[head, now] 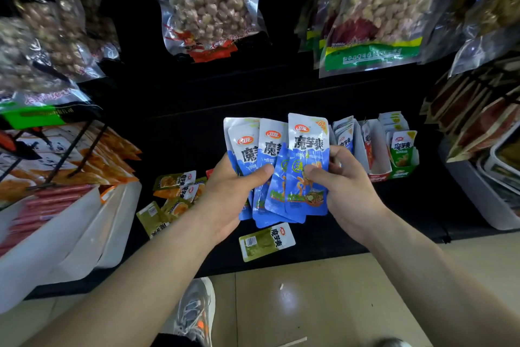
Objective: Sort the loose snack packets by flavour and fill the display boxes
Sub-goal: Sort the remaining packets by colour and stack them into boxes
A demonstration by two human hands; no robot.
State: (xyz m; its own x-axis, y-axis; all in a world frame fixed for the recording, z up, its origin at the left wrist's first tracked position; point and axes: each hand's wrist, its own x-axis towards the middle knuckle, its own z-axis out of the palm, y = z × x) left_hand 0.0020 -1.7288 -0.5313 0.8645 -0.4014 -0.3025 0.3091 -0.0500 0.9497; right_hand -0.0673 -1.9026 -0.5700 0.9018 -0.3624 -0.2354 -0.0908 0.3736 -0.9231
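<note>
Above the black shelf (365,206), left hand (233,192) and right hand (343,180) both grasp fanned blue packets (306,155).

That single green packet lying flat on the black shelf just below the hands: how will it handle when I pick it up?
The green packet looks thin and flat, so it is probably light and floppy. Its glossy film may be slippery. As it lies flush on the shelf, it likely needs a pinch at one edge.

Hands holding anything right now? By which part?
Both hold one fan of blue packets: left hand grips the fan's left side at mid-height, thumb across the fronts; right hand pinches the front packet's right edge at mid-height.
</note>
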